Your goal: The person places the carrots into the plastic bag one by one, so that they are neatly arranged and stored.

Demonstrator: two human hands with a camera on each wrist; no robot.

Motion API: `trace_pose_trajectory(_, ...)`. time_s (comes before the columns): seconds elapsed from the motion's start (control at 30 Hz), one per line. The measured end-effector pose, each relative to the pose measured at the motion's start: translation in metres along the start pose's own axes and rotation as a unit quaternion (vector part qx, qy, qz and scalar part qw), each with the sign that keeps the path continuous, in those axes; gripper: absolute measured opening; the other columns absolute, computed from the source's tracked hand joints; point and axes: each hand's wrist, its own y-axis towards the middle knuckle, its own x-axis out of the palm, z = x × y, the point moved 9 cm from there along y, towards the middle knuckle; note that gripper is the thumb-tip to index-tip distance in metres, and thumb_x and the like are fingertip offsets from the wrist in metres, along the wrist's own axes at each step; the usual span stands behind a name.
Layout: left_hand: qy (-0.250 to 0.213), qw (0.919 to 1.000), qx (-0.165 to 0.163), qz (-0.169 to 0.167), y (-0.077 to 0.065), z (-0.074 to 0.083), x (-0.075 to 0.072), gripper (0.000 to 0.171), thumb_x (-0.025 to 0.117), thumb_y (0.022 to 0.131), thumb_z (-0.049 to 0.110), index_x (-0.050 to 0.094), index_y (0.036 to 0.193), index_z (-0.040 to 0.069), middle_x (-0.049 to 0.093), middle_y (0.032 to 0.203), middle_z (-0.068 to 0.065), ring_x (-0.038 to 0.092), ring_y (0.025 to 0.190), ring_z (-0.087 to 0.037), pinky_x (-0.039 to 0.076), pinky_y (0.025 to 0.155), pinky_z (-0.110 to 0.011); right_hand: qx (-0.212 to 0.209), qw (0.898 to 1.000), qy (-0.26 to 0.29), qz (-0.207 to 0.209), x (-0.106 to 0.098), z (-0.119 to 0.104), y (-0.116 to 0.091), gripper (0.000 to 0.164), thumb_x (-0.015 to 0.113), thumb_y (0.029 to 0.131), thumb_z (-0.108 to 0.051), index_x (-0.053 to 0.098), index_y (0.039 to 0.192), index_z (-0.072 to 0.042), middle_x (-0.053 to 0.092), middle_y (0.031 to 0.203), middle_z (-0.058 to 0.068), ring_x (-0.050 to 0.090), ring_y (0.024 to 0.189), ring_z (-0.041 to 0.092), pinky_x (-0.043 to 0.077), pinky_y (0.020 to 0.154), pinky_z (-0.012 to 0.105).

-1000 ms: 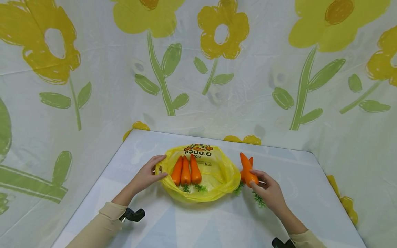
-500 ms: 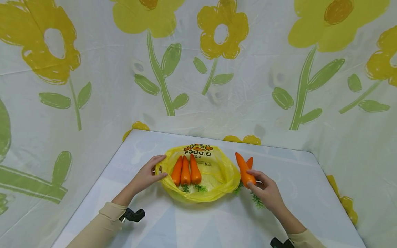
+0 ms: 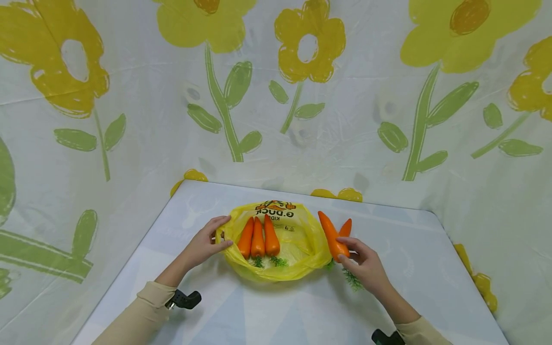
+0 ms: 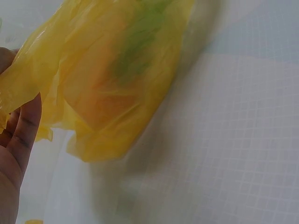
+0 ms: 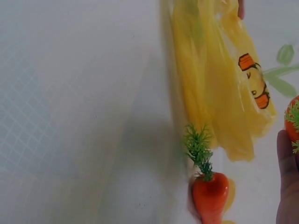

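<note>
A yellow plastic bag [image 3: 297, 263] lies with its mouth spread, and three orange carrots [image 3: 258, 242] with green tops sit side by side inside it. My left hand [image 3: 207, 244] grips the bag's left rim between thumb and fingers; in the left wrist view the thin plastic [image 4: 107, 102] hangs from that hand. Just right of the bag, my right hand [image 3: 366, 263] holds another carrot [image 3: 331, 235] near its top end, tip pointing up and left. Partly hidden behind it, one more carrot [image 3: 346, 227] lies on the table, seen too in the right wrist view as a loose carrot [image 5: 210, 193].
The pale table [image 3: 401, 249] extends around the bag, its far edge near a cloth backdrop [image 3: 345, 143] printed with yellow flowers. A black strap device [image 3: 185, 299] sits on the left wrist, another [image 3: 385, 337] on the right.
My right hand has moved left with its carrot, bringing it closer to the bag's right rim. The left hand, the bag and the carrots in it have stayed put.
</note>
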Motion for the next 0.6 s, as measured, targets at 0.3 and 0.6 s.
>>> trace_pose_trajectory(0.3, 0.003, 1.0, -0.002, 0.0, 0.0, 0.0, 0.0, 0.074, 0.077, 0.092, 0.02, 0.041, 0.155, 0.004, 0.034, 0.157, -0.02, 0.045, 0.136, -0.044, 0.05, 0.103, -0.049, -0.003, 1.0, 0.006, -0.022, 0.012, 0.001, 0.005, 0.034, 0.07, 0.094, 0.001, 0.066, 0.127, -0.002, 0.064, 0.122, 0.019, 0.061, 0.103, 0.008, 0.056, 0.087, 0.019)
trace_pose_trajectory(0.6, 0.004, 1.0, -0.002, 0.0, 0.0, -0.002, 0.0, 0.073, 0.077, 0.092, 0.02, 0.042, 0.154, 0.004, 0.034, 0.157, -0.02, 0.045, 0.137, -0.044, 0.05, 0.103, -0.048, -0.016, 0.999, 0.02, -0.035, 0.024, -0.004, 0.01, 0.035, 0.069, 0.093, 0.004, 0.065, 0.127, 0.0, 0.063, 0.124, 0.022, 0.062, 0.102, 0.01, 0.056, 0.088, 0.019)
